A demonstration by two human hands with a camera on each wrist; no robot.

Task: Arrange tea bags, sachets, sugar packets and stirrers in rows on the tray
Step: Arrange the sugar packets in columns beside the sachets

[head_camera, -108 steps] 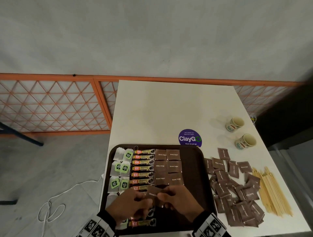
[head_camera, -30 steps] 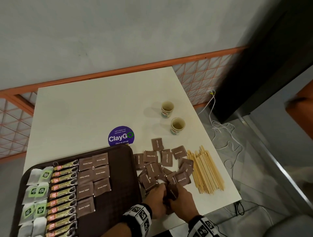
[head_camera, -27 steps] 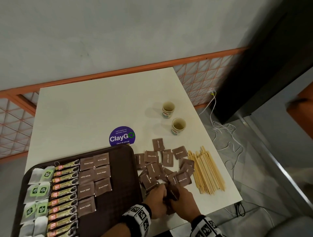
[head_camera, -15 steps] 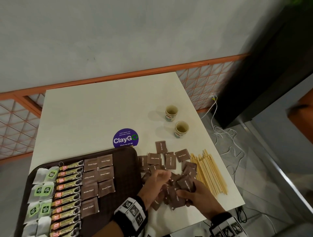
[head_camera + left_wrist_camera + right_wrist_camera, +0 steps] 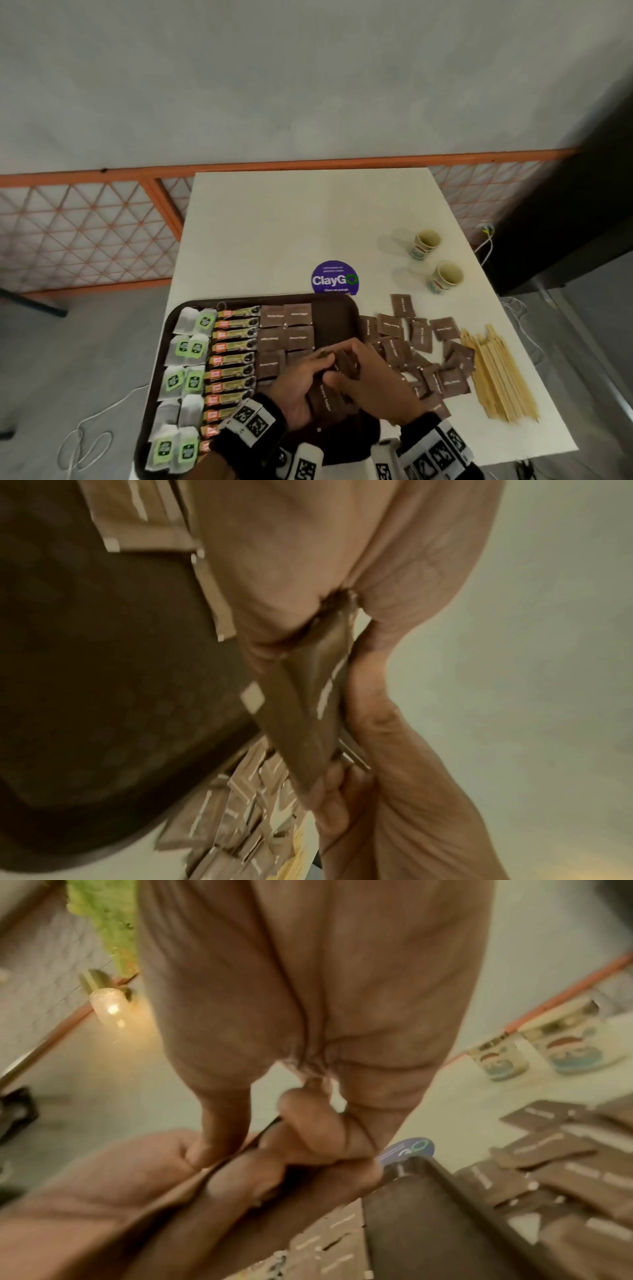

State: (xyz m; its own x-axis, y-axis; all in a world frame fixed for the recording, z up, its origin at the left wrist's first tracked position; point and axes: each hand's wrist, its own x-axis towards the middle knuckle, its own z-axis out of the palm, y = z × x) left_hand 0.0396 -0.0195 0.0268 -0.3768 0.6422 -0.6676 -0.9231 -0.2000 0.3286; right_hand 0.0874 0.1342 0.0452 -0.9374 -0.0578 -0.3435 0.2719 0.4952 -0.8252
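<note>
On the dark brown tray (image 5: 337,318) lie a column of tea bags (image 5: 186,346), a column of sachets (image 5: 234,353) and two columns of brown sugar packets (image 5: 286,325). Both hands hover over the tray's middle with a bunch of sugar packets (image 5: 323,397) between them. My left hand (image 5: 318,359) grips the bunch from the left, and my right hand (image 5: 349,356) pinches it from the right. In the left wrist view the held packets (image 5: 308,710) stand edge-on between palm and fingers. Loose sugar packets (image 5: 428,359) and wooden stirrers (image 5: 496,373) lie on the table to the right.
Two paper cups (image 5: 426,243) (image 5: 445,275) stand at the white table's (image 5: 308,222) right side. A purple round sticker (image 5: 335,278) sits just beyond the tray. An orange lattice fence and a grey wall lie behind; cables trail on the floor.
Both hands have moved left from the loose pile on the table to above the tray, bringing a bunch of sugar packets. The head view has swung back to the left.
</note>
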